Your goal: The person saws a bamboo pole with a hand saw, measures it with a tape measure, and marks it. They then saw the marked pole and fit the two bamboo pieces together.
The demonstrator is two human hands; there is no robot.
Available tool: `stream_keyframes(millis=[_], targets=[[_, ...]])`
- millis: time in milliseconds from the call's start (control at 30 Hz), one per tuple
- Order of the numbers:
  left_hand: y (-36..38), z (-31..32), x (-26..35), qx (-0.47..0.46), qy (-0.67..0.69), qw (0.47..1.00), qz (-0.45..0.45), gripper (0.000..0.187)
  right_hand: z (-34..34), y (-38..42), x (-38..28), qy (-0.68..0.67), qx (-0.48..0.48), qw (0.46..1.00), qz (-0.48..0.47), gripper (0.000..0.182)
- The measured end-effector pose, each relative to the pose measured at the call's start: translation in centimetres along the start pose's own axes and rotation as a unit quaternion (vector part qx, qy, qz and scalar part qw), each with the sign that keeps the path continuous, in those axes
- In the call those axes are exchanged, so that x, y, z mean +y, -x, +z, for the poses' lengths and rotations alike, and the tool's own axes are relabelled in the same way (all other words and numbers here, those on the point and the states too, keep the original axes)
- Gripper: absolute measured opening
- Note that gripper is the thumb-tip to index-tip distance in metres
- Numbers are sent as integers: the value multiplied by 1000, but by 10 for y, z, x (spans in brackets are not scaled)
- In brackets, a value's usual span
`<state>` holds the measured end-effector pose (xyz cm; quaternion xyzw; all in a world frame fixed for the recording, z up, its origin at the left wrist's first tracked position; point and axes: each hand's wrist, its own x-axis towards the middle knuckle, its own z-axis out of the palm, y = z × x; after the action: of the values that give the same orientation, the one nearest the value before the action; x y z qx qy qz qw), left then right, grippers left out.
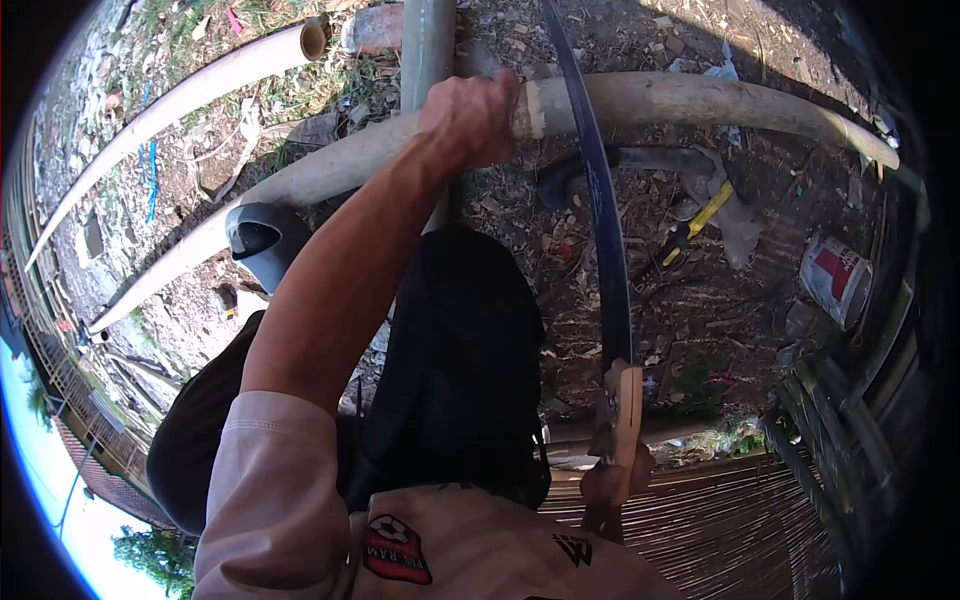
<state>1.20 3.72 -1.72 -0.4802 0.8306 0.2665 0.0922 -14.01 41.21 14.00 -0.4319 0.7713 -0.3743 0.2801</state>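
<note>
One curled left hand (pixel 468 120) on bamboo (pixel 690 100)

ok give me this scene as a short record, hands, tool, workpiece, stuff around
left hand: closed over the long pole
right hand: gripping the saw by its handle
saw: long dark blade crossing the pole in view, to the right of the left hand; contact unclear
long pole: pale, curved in this wide view
second pole: upper left, hollow end showing
bucket: red and white, at right
yellow item: on the ground, right of the blade
ground: littered with scraps
</note>
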Motion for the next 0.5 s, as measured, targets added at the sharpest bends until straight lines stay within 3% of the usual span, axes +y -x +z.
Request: stream_keyframes(millis=[33, 67, 167, 233, 267, 333, 367, 500], targets=[[-1, 0, 0, 15, 4, 1000, -8, 47, -4, 4, -4, 24, -10, 1000, 15, 56], [0, 0, 0, 26, 5, 1000, -11, 46, 14, -11, -4, -35, 13, 999, -2, 55], [-2, 7, -2, 40, -5, 999, -17, 48, 85, -116, 3, -45, 35, 995, -81, 51], [-1, -3, -2, 22, -9, 1000, -19, 49, 94, -148, -14, -57, 22, 997, -52, 52], [1, -8, 0, -9, -9, 1000, -14, 50, 94, -150, -20, -61, 10, 998, -11, 52], [3, -14, 5, -34, -13, 999, -18, 50, 50, -68, 6, -103, -1, 995, -12, 57], [-2, -17, 6, -42, -14, 998, -33, 50, 28, -24, 14, -81, 37, 996, -14, 61], [0, -4, 7, 5, -12, 999, -51, 49, 45, -53, 8, -96, 35, 995, -17, 54]])
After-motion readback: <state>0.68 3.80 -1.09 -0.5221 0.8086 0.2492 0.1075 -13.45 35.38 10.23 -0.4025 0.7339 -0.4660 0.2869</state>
